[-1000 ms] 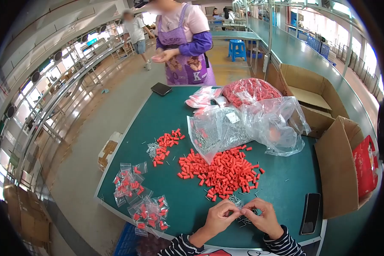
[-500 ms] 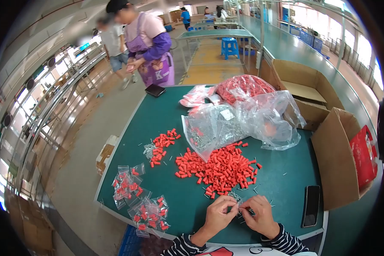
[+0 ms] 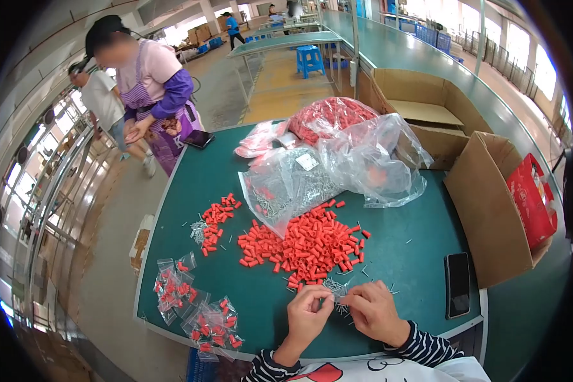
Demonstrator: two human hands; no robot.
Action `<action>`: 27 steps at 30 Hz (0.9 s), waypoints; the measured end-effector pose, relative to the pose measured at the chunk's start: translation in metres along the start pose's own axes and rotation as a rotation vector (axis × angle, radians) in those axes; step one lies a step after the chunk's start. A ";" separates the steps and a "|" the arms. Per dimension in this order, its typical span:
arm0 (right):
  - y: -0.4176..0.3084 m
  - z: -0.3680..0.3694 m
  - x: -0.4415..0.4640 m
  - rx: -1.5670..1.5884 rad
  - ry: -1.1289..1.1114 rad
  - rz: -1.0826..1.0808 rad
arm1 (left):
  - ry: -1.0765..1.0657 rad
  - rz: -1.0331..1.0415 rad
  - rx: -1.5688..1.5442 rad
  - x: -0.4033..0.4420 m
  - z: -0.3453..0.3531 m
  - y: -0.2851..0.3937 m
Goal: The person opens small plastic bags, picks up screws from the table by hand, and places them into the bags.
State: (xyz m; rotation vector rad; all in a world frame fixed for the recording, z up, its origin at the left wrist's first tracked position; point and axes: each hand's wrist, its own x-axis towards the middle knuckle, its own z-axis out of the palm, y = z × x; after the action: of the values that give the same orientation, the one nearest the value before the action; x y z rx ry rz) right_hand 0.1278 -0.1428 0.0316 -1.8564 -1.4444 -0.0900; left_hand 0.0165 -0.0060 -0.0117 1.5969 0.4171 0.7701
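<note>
My left hand [image 3: 309, 313] is closed in a pinch near the table's front edge, with a bit of clear plastic at its fingertips. Close to its right, my right hand [image 3: 374, 311] has its fingers bent together at the same spot; what they hold is too small to tell. Small metal screws [image 3: 342, 309] lie beneath and around both hands. Just beyond is a large heap of red plastic tubes [image 3: 312, 245]. Filled clear packets [image 3: 213, 326] lie to the left, near a smaller group of red tubes [image 3: 221, 210] and screws [image 3: 198, 232].
Large clear bags of screws [image 3: 290, 184] and red tubes [image 3: 331, 118] lie at the back of the green table [image 3: 414, 280]. A phone [image 3: 457, 285] and an open carton [image 3: 487, 210] are at right. A person in an apron [image 3: 153, 95] stands beyond the back left corner.
The view has turned right, so the table sits further left. My hands have drawn slightly apart, and the right hand has turned over more. The person in the apron appears further left.
</note>
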 end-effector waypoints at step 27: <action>0.009 -0.031 -0.021 0.038 -0.259 -0.039 | -0.429 0.223 0.237 0.000 0.003 0.008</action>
State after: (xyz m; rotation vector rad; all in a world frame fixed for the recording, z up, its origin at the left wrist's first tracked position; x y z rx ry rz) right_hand 0.1397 -0.1785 0.0383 -1.8611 -1.6456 0.1633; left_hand 0.0172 -0.0094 -0.0040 1.9978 0.0180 0.5331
